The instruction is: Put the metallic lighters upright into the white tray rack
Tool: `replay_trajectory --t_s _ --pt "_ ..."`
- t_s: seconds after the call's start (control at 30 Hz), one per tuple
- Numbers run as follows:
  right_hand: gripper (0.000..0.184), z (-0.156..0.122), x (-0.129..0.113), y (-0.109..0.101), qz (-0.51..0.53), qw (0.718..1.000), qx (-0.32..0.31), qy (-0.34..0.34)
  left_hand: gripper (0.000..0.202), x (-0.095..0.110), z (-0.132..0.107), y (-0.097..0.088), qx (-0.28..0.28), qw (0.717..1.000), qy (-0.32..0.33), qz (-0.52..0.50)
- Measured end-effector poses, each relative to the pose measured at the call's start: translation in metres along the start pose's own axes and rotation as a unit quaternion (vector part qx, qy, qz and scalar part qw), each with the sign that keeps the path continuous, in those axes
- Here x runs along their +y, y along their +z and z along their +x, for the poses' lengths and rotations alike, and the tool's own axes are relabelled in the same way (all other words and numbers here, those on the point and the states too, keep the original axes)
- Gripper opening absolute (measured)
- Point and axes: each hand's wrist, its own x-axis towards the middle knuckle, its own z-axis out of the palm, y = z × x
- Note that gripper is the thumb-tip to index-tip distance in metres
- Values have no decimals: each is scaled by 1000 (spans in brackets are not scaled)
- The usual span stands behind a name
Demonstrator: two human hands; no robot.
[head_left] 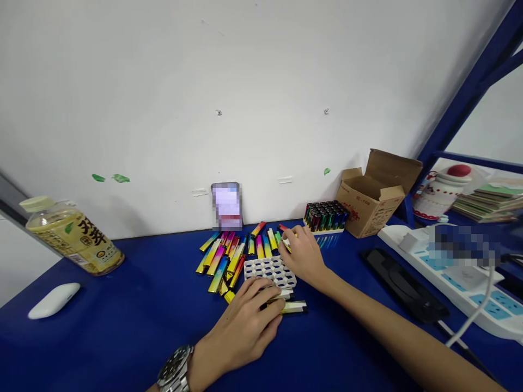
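The right hand [305, 255] has its fingers [295, 237] curled narrowly around one lighter [287, 244] at the right end of the pile [224, 257], just beyond the white tray [267, 269]. The left hand [245, 321] sits nearer the body, fingers pressed closed on two lighters [295, 307] that lie crosswise against the tray's near edge. The pile mostly points away across the blue surface [143, 305], fanned out to the left of the right hand.
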Motion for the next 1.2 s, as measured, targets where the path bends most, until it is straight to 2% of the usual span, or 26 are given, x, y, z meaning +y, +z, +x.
replay_trajectory --t_s 0.07,0.13,0.4,0.5,0.57,0.7,0.77,0.83,0.9,1.07,1.2 --pt "18 2 8 -1 -66 997 -31 30 25 -1 1 1 6 1000 -4 3" --pt "21 3 14 -1 -87 993 -63 41 26 -2 1 2 15 1000 -13 7" --pt "11 13 18 -2 -78 984 -153 38 26 0 1 3 20 999 -28 14" --pt "17 14 21 -5 -27 983 -172 63 27 0 0 4 13 1000 -19 12" --pt "20 13 24 -6 6 985 -158 61 27 0 -2 4 8 1000 -18 12" --pt "13 7 30 -3 122 991 -62 5 27 -1 -4 5 7 1000 -20 8" --pt "11 3 31 -1 244 969 -29 5 28 -1 -4 5 9 1000 -23 6" --pt "12 0 31 1 371 928 -18 32 28 -1 -5 4 10 1000 -26 5" --pt "15 -2 31 3 446 892 -4 66 28 -2 -5 4 10 1000 -25 5" --pt "25 -3 32 10 500 860 12 105 29 -2 -7 5 3 1000 -23 7" --pt "25 -3 27 12 540 835 12 106 30 -3 -6 4 -3 1000 -23 5"
